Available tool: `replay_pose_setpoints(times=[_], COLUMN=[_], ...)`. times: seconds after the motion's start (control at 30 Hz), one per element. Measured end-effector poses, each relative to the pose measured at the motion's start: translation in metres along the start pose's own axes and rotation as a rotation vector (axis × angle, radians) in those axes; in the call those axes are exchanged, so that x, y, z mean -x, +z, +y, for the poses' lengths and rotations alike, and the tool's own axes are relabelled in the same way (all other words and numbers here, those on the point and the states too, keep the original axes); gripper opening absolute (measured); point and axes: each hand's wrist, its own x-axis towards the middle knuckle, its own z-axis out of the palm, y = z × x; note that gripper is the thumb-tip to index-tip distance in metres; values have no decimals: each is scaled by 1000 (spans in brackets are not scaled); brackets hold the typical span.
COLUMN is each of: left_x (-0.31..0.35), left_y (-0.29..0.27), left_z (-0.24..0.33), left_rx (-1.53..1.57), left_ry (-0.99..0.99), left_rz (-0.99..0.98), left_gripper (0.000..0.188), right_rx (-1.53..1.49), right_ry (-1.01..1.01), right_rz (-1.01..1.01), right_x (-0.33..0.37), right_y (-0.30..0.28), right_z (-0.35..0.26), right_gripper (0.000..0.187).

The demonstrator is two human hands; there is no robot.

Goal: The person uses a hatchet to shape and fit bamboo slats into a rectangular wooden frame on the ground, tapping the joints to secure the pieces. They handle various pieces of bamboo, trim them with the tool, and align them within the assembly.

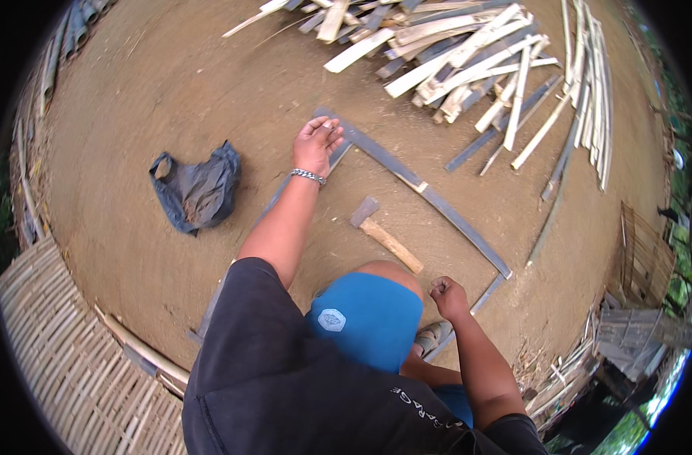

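Note:
My left hand [317,144] is stretched forward over the far corner of a layout of flat dark slats on the ground. Its fingers are curled together; whether something small is in them is hidden. Under it, a long slat [456,220] runs off to the right, and another slat [340,154] runs back beneath my left arm. Beside my right knee, my right hand [449,298] is closed, its contents not visible, above a third slat [485,294]. Between my hands lies a hatchet [389,244] with a wooden handle, flat on the dirt inside the slats.
A crumpled black plastic bag [202,189] lies on the left. Split bamboo pieces [467,64] are heaped at the far side, with long thin strips [596,106] to their right. A slatted bamboo platform [81,341] is at lower left. My sandalled foot [435,335] rests near the right slat.

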Motion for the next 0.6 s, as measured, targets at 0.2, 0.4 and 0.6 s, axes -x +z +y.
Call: replay_pose_setpoints(times=[0.2,0.4,0.6], left_x=[37,69,51], left_y=[-69,-185,-321], left_z=[33,126,149], left_rx=[-292,-824,-1363], left_ry=[256,603,464], left_rz=[133,571,880], left_gripper=[20,21,39], right_rx=[9,50,121], right_ry=[-118,-170,-219], right_rz=[-124,-143,-147], right_x=[-40,-81,-107], right_y=[35,50,49], right_z=[-5,11,-8], right_gripper=[22,24,27])
